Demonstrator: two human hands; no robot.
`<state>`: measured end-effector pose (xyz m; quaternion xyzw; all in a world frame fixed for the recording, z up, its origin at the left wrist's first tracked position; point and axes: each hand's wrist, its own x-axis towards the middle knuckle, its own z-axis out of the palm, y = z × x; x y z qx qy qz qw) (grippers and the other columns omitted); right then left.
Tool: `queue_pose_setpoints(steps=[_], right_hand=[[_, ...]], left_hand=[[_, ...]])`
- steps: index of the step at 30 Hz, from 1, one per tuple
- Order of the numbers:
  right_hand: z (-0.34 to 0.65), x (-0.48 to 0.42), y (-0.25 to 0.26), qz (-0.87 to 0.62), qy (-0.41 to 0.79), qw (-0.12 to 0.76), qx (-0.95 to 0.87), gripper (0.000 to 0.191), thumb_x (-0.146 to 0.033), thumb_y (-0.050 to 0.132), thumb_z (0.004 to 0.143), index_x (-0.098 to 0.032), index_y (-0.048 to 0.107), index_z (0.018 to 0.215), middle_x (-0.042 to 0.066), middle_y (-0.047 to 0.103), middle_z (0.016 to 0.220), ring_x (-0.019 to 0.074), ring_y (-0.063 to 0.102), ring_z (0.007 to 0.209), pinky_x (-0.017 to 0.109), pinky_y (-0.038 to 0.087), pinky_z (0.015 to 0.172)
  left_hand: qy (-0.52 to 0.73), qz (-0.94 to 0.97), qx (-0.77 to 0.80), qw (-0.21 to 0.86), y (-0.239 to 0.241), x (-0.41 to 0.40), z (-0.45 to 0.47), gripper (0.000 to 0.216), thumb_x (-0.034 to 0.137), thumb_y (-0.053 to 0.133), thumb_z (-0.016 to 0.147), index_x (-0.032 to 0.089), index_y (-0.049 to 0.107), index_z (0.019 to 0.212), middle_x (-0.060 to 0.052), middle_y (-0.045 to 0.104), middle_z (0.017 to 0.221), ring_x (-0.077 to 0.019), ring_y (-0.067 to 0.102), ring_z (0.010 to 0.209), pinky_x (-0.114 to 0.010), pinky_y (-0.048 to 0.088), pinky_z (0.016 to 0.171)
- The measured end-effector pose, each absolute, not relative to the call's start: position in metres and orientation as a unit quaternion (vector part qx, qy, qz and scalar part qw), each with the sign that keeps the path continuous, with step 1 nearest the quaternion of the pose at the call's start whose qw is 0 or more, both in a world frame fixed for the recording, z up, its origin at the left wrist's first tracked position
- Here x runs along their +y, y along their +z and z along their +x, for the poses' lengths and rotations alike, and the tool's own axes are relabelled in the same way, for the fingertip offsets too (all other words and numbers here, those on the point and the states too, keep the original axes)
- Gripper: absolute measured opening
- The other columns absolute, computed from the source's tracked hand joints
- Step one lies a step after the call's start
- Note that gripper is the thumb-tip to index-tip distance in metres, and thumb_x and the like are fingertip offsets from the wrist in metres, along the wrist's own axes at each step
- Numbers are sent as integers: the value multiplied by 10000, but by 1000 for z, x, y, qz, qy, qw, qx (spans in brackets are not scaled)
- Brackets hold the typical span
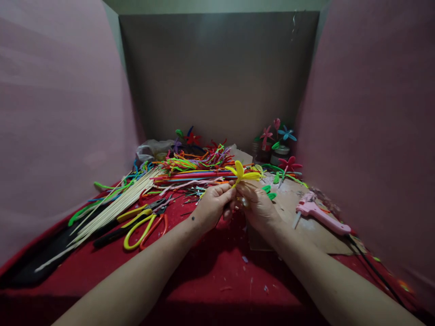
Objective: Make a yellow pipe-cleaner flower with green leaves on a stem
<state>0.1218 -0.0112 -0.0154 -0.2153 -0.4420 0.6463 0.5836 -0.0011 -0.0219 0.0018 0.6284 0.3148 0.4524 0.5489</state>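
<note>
A yellow pipe-cleaner flower (pixel 239 173) with spread petals is held up in front of me, above the red cloth. My left hand (pixel 217 203) pinches its base between thumb and fingers. Close against it, my right hand (pixel 255 202) is closed on the flower from the other side, its fingertips just under the petals. The two hands meet at the flower's underside, so the stem end is mostly hidden. Green pipe-cleaner leaves (pixel 269 192) show just beyond my right hand.
Left on the red cloth (pixel 204 280) are wooden sticks (pixel 118 206), pliers (pixel 136 215) and scissors (pixel 139 233). Colourful pipe cleaners (pixel 197 160) heap behind. A pink glue gun (pixel 319 212) rests on cardboard (pixel 288 226) at right. Finished flowers (pixel 287 133) stand in jars behind.
</note>
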Motion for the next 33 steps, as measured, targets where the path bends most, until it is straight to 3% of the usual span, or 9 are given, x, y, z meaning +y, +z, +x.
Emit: queue_pose_setpoints(steps=[3,6,8,11,14,18,24,28,33], right_hand=[[120,-11,-16,-207,654,592,-424,196,-323,706,638,-180,685,771,-4,611,609,103,454,473,248,339,469],[117,-10,-19,-205,658,607,-395,190,-280,731,595,-176,688,748,-1,631,645,111,488,524,244,373,509],[116,-9,-21,-211,659,612,-383,201,-284,740,583,-173,683,741,-8,619,622,104,464,508,236,357,488],[115,-10,-23,-223,651,622,-373,215,-301,754,562,-174,669,713,-23,585,581,95,428,489,225,320,455],[114,-13,-22,-248,634,627,-379,205,-323,752,576,-178,657,685,-36,558,575,87,421,505,209,302,452],[114,-16,-21,-282,591,636,-408,222,-346,741,622,-196,688,777,-35,560,636,72,375,503,202,264,438],[118,-14,-22,-269,561,604,-498,240,-381,676,719,-208,694,885,-22,539,652,74,345,500,219,298,463],[120,-8,-25,-247,570,604,-499,199,-369,652,745,-213,681,865,-34,524,627,72,363,502,215,327,484],[121,-8,-19,-208,641,583,-455,239,-334,717,669,-193,676,858,-18,564,676,72,410,529,200,349,477]], left_hand=[[433,722,406,355,0,-23,-1,243,339,460,843,167,470,672,43,467,528,-65,412,388,-194,306,406],[397,782,465,119,-5,-24,-1,122,286,495,826,165,507,823,4,554,632,-116,509,516,-226,360,506],[353,799,486,-2,-10,-24,0,168,281,503,827,145,509,926,-39,603,713,-159,564,597,-250,371,540],[292,809,498,-107,-16,-21,0,199,265,416,878,121,516,972,-76,627,751,-194,599,627,-268,353,518],[275,821,482,-130,-18,-19,-2,227,194,321,905,122,535,930,-84,629,769,-190,602,638,-272,351,525],[364,803,471,-30,-11,-20,-4,192,168,360,884,157,552,875,-32,597,689,-142,542,583,-252,353,559],[507,683,412,326,1,-25,2,181,235,452,836,168,509,678,54,411,526,-59,336,431,-188,279,446],[510,579,359,526,5,-27,3,243,316,547,783,160,455,622,79,355,473,-22,247,352,-165,188,363],[466,505,283,669,5,-26,-3,214,359,597,775,169,497,773,104,331,465,-5,157,322,-130,133,327]])
